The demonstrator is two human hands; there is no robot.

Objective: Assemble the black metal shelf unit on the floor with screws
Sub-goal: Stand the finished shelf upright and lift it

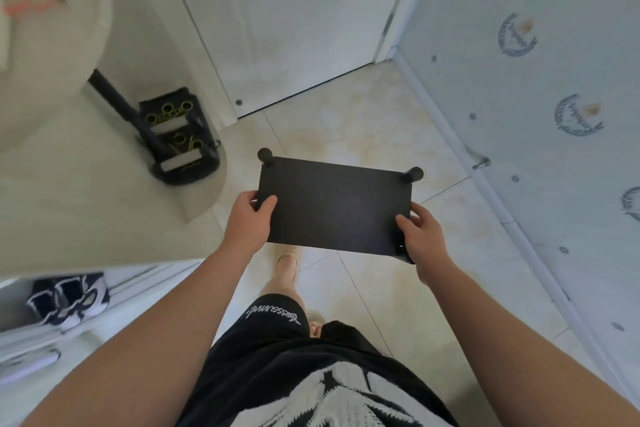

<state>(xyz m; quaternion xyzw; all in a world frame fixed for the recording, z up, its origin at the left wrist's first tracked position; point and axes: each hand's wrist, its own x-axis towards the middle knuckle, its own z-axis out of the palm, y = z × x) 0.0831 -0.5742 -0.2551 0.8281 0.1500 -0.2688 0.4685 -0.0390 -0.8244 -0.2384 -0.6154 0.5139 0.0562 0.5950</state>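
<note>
I hold a flat black metal shelf panel [334, 206] level in the air above the tiled floor. My left hand [250, 218] grips its near left corner, thumb on top. On the near right corner my right hand [420, 234] grips, fingers curled over the edge. Two round black knobs stick up at the far corners, one on the left [265, 155] and one on the right [412, 175]. No screws are visible.
A black holder [178, 135] with brass rings and a black handle sits on a pale rounded ledge [86, 191] at left. A white door [294, 21] stands ahead and a patterned wall [540, 87] at right. My foot [286, 267] is on the beige floor tiles [367, 107].
</note>
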